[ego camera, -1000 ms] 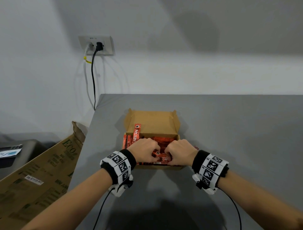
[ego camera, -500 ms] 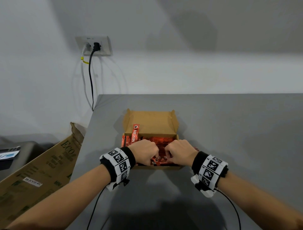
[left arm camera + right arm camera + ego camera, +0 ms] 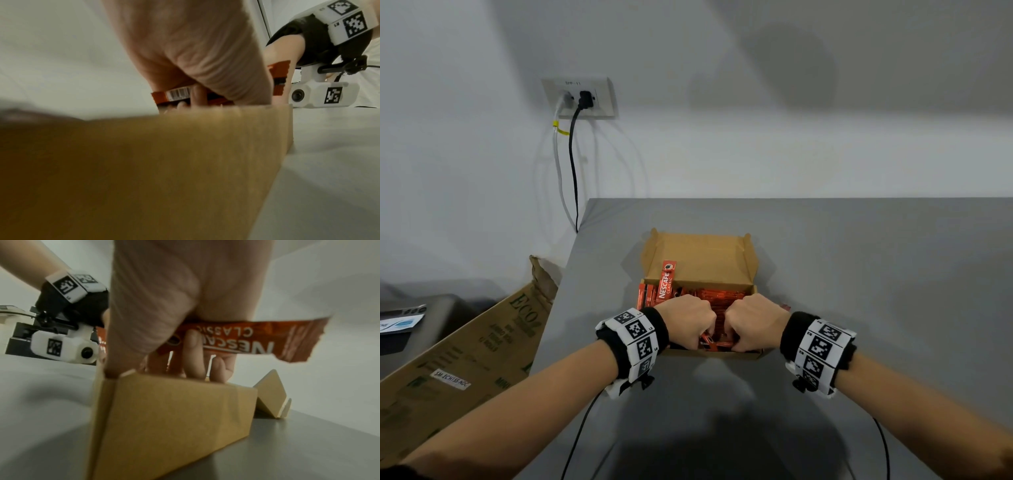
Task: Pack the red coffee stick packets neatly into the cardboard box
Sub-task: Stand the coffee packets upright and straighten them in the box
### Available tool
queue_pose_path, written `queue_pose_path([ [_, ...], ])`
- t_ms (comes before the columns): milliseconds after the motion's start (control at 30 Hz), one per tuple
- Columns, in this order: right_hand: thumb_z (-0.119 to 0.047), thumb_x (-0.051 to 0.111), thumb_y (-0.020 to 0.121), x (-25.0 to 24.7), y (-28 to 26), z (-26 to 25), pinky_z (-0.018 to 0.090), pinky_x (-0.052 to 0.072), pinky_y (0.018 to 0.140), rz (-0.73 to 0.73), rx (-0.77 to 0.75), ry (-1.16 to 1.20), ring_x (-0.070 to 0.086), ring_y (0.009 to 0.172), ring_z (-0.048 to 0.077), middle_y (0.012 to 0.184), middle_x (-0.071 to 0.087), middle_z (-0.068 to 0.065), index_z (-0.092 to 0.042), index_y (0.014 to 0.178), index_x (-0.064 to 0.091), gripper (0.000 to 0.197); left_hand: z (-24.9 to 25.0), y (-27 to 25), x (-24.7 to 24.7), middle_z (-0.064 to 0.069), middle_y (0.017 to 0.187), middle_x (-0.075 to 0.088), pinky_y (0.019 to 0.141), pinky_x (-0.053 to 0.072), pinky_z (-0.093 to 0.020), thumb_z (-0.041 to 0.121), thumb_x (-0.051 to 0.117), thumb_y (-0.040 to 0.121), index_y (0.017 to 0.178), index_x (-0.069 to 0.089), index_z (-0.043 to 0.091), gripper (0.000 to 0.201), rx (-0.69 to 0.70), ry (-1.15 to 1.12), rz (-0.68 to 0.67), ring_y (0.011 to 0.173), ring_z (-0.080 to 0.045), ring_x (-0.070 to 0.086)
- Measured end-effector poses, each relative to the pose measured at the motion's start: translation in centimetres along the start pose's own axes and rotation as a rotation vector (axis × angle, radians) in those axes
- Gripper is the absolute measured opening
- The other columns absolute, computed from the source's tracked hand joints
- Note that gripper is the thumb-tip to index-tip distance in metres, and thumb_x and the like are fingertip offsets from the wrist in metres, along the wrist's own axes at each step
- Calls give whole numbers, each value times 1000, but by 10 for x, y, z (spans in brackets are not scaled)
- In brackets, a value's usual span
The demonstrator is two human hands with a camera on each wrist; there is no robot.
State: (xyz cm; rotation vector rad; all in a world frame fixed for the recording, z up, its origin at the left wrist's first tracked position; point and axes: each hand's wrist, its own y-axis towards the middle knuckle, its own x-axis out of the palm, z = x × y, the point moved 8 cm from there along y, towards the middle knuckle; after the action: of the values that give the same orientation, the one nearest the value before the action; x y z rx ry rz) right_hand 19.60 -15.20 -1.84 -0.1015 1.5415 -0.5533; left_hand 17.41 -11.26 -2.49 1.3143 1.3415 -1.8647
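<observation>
I have both hands down in the near end of the cardboard box [image 3: 698, 260], knuckles almost meeting: my left hand [image 3: 690, 320] has its fingers curled down onto the red packets [image 3: 717, 298], and in the left wrist view a barcoded packet [image 3: 174, 95] sits under those fingers just above the box wall. My right hand [image 3: 755, 323] is curled round a red packet [image 3: 246, 340] that lies crosswise under the palm, its torn-looking end sticking out past the hand on the outer side, above the box rim. Most of the packets already lie inside the box, beyond my knuckles, but one packet [image 3: 666, 284] stands tilted on end ahead of my left hand, leaning toward the open lid. So I judge I am at the tidying step: seating and squaring the near row, not fetching more. Next I would need to press the crosswise packet down until it lies level with the rest, then reach forward with the left hand and lay the upright one flat. The risk I see is crumpling the thin foil if I push too hard. The box rests on the grey worktop [image 3: 859, 274].
</observation>
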Motion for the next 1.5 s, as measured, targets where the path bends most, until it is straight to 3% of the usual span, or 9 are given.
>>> queue_pose_path([
  [267, -28, 62, 83, 9, 4, 3, 33, 46, 68, -8, 24, 150, 61, 84, 25, 95, 66, 5, -13, 85, 69, 17, -6, 1, 3, -8, 64, 57, 52, 43, -33, 17, 58, 78, 56, 48, 10, 25, -11, -51, 35, 57, -26, 52],
  [500, -24, 63, 86, 13, 8, 13, 27, 42, 74, -91, 49, 386, 60, 92, 22, 100, 66, 6, -12, 94, 69, 16, -13, -2, 12, -7, 84, 70, 69, 53, -36, 42, 52, 81, 89, 72, 7, 41, 14, -207, 89, 77, -23, 64],
  [667, -23, 63, 86, 14, 14, 13, 27, 38, 64, -125, 70, 357, 50, 72, 18, 62, 46, -7, -17, 64, 48, 27, -9, -4, 2, -5, 80, 71, 66, 52, -32, 31, 61, 84, 88, 72, 9, 25, 34, -249, 158, 72, -21, 64],
  [767, -16, 60, 86, 5, 9, 18, 25, 38, 59, 6, 70, 500, 50, 65, 16, 60, 45, -10, -10, 86, 59, 6, -12, -5, 2, -3, 83, 71, 69, 52, -32, 28, 62, 83, 89, 72, 11, 20, -3, -284, 172, 73, -19, 64],
  [867, -6, 45, 92, -14, -5, 35, 15, 35, 59, 265, 96, 810, 44, 57, 3, 63, 45, -9, -10, 103, 53, 14, -17, -5, 1, -1, 100, 71, 80, 52, -35, 27, 62, 85, 105, 70, 14, 25, -35, -276, 195, 87, -18, 65],
  [1100, -7, 27, 79, -46, -37, 53, 15, 38, 69, 738, 48, 1086, 48, 67, 5, 67, 52, 0, -8, 82, 56, 29, -16, -6, -2, 2, 101, 65, 72, 47, -28, 22, 60, 85, 99, 64, 16, 16, -67, -235, 289, 89, -17, 60],
  [1267, -12, 27, 86, -40, -32, 43, 16, 36, 77, 700, 68, 984, 47, 83, 9, 85, 47, 5, -17, 79, 59, 34, -21, -6, 1, 2, 111, 64, 82, 51, -34, 33, 59, 89, 108, 66, 17, 26, -99, -290, 324, 97, -17, 62],
  [1400, -14, 26, 92, -33, -28, 44, 12, 38, 90, 651, 105, 915, 53, 100, 4, 107, 58, 0, -11, 110, 61, 40, -26, -9, 4, 1, 106, 64, 83, 51, -33, 34, 62, 88, 105, 69, 17, 26, -122, -346, 299, 94, -15, 61],
  [1500, -8, 36, 99, -26, -28, 45, 1, 34, 83, 598, 115, 912, 49, 95, -7, 103, 54, -8, -10, 124, 57, 33, -29, -10, 4, 2, 106, 65, 84, 50, -33, 35, 64, 86, 104, 70, 15, 28, -139, -380, 303, 93, -14, 61],
])
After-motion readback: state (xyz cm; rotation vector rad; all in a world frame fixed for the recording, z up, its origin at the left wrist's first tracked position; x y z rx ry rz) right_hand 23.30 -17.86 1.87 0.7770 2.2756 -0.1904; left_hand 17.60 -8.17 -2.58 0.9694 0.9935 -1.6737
